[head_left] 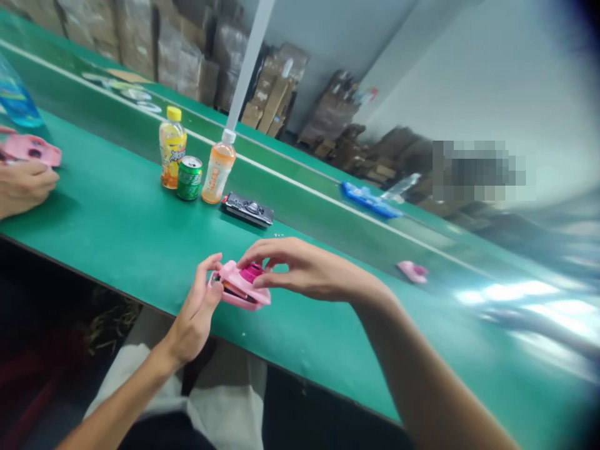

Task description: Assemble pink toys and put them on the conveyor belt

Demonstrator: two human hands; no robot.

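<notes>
A pink toy camera [229, 271] with a magenta lens part [250, 272] is held just over the green table, close to its near edge. Its two shell halves stand apart along the near side, and dark parts show through the gap. My left hand [194, 319] grips the left end, thumb on top and fingers behind. From above, my right hand [300, 269] pinches the upper half around the lens part. Its fingertips partly cover that part.
Beyond my hands are a black camera-like device [248, 210], an orange drink bottle [219, 167], a green can [190, 179] and a yellow-capped bottle [173, 150]. At left, another person's hand [25, 187] holds a pink piece [35, 150]. Another pink piece [412, 272] lies on the conveyor belt [319, 187].
</notes>
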